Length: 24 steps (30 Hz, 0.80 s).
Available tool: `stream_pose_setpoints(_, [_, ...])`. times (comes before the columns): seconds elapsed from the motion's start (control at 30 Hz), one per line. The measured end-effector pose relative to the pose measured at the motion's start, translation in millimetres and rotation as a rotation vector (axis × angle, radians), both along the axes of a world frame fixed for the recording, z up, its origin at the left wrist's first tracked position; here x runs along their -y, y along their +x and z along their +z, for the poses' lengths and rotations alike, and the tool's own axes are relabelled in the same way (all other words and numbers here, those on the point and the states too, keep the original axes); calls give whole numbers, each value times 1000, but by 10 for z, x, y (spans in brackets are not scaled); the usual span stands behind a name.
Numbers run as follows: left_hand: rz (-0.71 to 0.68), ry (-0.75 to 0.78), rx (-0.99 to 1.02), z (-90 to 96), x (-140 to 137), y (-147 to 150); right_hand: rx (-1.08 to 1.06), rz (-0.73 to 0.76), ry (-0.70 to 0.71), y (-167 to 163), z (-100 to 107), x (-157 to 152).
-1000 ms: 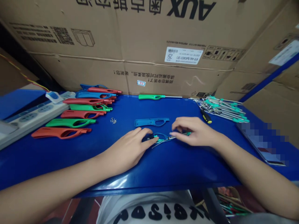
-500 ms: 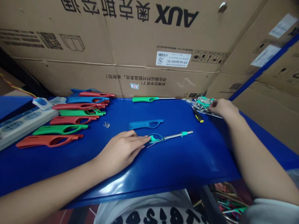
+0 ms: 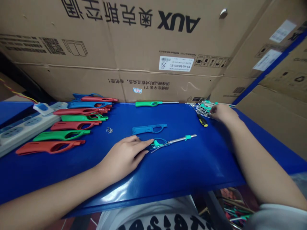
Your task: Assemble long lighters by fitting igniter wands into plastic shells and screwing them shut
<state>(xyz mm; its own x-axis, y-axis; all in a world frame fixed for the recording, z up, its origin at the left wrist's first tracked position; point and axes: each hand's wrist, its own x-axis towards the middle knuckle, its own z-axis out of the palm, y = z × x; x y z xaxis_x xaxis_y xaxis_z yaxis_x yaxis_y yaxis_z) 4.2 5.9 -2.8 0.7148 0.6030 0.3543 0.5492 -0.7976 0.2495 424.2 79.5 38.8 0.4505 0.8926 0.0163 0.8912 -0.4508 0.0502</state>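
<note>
The left grip [image 3: 126, 153] is nearly closed, its thumb and forefinger drawn in on the handle end of a blue plastic handle shell [image 3: 163, 139] that lies on the glossy blue bench [image 3: 179, 169]; the hand hides much of that end. At its fingertips sits a curved teal plastic trigger [image 3: 156, 143], beside the shell's finger loop. A slim silver metal tube [image 3: 177, 139] runs from the shell toward the right, tilted slightly away from the person, with a small teal plastic collar [image 3: 188, 137] near its far tip.

The right grip [image 3: 224, 113] reaches to the back right of the bench, fingers bent into a tangled pile of silver metal tubes with teal plastic parts [image 3: 203, 107]. Whether it has hold of one cannot be told.

Just beyond the handle shell lies a second flat blue plastic shell [image 3: 143, 129]. A black-and-yellow screwdriver [image 3: 202, 120] rests against the near side of the pile. To the left is a little heap of silver metal screws [image 3: 109, 130], then a column of red, blue, green and orange plastic shells [image 3: 40, 148] next to a white power strip [image 3: 28, 125]. A green lighter with a silver tube [image 3: 146, 103] lies along the upright brown cardboard [image 3: 107, 73].
</note>
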Motion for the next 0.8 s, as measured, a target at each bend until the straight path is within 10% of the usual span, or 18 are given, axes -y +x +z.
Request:
stream_pose_setpoints(0.43, [-28,-96,98,-15,0,7,-132,284,475,-234,77,52])
stream_pose_setpoints(0.57, [33,-176,222,5,26,40,-586,624,572,-787,73,221])
stream_pose_setpoints(0.8, [-86,-349,419,131,109,73,-1488,1142,160,-1800,-175,690])
